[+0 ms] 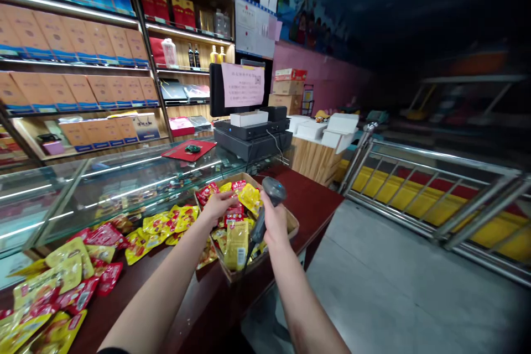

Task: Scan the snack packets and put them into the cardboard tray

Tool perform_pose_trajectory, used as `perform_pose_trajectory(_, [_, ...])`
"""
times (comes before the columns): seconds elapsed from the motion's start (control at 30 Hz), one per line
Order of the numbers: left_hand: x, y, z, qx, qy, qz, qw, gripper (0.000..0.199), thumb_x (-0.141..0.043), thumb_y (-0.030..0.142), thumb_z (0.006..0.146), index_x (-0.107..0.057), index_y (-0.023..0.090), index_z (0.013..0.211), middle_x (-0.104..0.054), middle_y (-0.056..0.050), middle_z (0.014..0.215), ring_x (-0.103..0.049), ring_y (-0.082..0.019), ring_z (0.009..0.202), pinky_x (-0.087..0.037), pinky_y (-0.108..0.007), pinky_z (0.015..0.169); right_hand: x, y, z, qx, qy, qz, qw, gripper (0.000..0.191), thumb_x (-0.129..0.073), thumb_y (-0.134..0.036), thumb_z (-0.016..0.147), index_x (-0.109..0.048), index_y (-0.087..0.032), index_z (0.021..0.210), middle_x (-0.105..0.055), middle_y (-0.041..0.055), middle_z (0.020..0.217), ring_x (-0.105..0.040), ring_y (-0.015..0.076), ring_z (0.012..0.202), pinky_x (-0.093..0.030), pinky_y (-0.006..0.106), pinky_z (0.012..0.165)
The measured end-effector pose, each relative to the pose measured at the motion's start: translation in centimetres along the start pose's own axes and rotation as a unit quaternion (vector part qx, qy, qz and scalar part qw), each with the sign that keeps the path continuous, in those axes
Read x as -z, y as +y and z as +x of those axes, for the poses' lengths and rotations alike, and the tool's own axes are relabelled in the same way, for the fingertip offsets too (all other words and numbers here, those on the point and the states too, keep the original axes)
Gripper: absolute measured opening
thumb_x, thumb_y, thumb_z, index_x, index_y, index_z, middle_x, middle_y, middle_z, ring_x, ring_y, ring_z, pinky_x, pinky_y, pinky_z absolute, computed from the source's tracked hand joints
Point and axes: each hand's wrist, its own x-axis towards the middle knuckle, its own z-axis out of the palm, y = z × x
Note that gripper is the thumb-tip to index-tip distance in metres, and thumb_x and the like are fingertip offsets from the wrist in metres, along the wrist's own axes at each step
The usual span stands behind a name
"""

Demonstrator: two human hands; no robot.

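My right hand [276,221] is wrapped round the handle of a dark grey barcode scanner [274,189], holding it above the right side of a cardboard box [293,224]. A cable hangs from the scanner's lower end. My left hand [218,206] reaches into the box's left side, fingers stretched out over the small snack packets; its thumb is hard to see. Beside its fingertips lie red packets and a shiny yellow packet [249,197]. Nearer to me in the box, a larger yellow packet [237,244] shows a barcode.
Loose yellow and red packets [68,276] cover the counter's left side. Behind them runs a glass display case [124,177]. A monitor [215,88] with a pink paper sign stands over a black cash drawer [249,141]. Metal railing [440,163] is to the right.
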Motion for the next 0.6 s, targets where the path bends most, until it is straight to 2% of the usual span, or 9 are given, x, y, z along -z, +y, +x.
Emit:
perform_pose_trajectory(0.07, [1.6, 0.1, -0.4, -0.012, 0.014, 0.028, 0.999, 0.039, -0.083, 0.018, 0.061, -0.071, 0.013, 0.097, -0.068, -0.004, 0.078, -0.063, -0.013, 0.066, -0.057, -0.028, 0.061, -0.3, -0.4, -0.3, 0.010, 0.005, -0.010, 1.000, 0.049, -0.074, -0.047, 0.064, -0.068, -0.013, 0.099, -0.073, 0.0084, 0.098, -0.067, 0.0250, 0.092, -0.051, 0.031, 0.079])
perform_pose_trajectory(0.17, [5.4, 0.5, -1.6, -0.044, 0.039, 0.059, 0.997, 0.044, -0.084, 0.026, 0.059, -0.072, 0.013, 0.099, -0.069, -0.004, 0.081, -0.064, -0.015, 0.070, -0.057, -0.027, 0.062, -1.9, -0.6, -1.7, 0.024, -0.012, -0.015, 1.000, 0.053, -0.075, -0.048, 0.063, -0.068, -0.013, 0.102, -0.073, 0.0070, 0.096, -0.065, 0.0244, 0.094, -0.049, 0.031, 0.081])
perform_pose_trajectory(0.3, [12.1, 0.6, -4.2, -0.098, 0.091, 0.095, 0.986, 0.053, -0.082, 0.039, 0.059, -0.072, 0.013, 0.103, -0.070, -0.006, 0.086, -0.064, -0.016, 0.074, -0.054, -0.026, 0.063, -5.5, 0.9, -4.7, -0.025, -0.108, -0.009, 0.994, 0.053, -0.076, -0.048, 0.061, -0.069, -0.012, 0.099, -0.073, 0.0047, 0.087, -0.064, 0.0237, 0.093, -0.048, 0.030, 0.080])
perform_pose_trajectory(0.4, [17.4, -0.1, -6.9, -0.093, 0.140, 0.086, 0.982, 0.058, -0.081, 0.044, 0.058, -0.070, 0.013, 0.106, -0.071, -0.007, 0.088, -0.065, -0.018, 0.078, -0.055, -0.028, 0.065, -8.5, 3.8, -7.2, -0.078, -0.196, -0.024, 0.977, 0.048, -0.077, -0.047, 0.062, -0.070, -0.015, 0.097, -0.073, 0.0034, 0.086, -0.065, 0.0218, 0.089, -0.048, 0.029, 0.078])
perform_pose_trajectory(0.5, [22.6, -1.4, -10.2, -0.094, 0.202, 0.115, 0.968, 0.054, -0.076, 0.044, 0.064, -0.069, 0.014, 0.108, -0.071, -0.008, 0.090, -0.067, -0.020, 0.081, -0.054, -0.030, 0.068, -11.3, 7.9, -9.7, -0.131, -0.271, -0.052, 0.952, 0.044, -0.077, -0.046, 0.062, -0.070, -0.017, 0.095, -0.072, 0.0024, 0.083, -0.065, 0.0197, 0.084, -0.049, 0.027, 0.073])
perform_pose_trajectory(0.57, [25.5, -2.3, -12.5, -0.101, 0.264, 0.196, 0.939, 0.044, -0.069, 0.038, 0.073, -0.069, 0.015, 0.110, -0.072, -0.008, 0.088, -0.067, -0.022, 0.082, -0.053, -0.032, 0.072, -13.0, 10.9, -11.3, -0.178, -0.314, -0.065, 0.930, 0.042, -0.077, -0.045, 0.061, -0.070, -0.017, 0.091, -0.071, 0.0024, 0.079, -0.064, 0.0187, 0.080, -0.049, 0.027, 0.069])
perform_pose_trajectory(0.6, [26.6, -2.7, -13.6, -0.103, 0.301, 0.255, 0.913, 0.038, -0.064, 0.033, 0.077, -0.070, 0.015, 0.110, -0.072, -0.008, 0.089, -0.067, -0.023, 0.084, -0.052, -0.033, 0.076, -13.8, 12.3, -12.1, -0.206, -0.332, -0.071, 0.918, 0.041, -0.077, -0.044, 0.060, -0.070, -0.016, 0.089, -0.071, 0.0025, 0.078, -0.064, 0.0181, 0.078, -0.049, 0.026, 0.068])
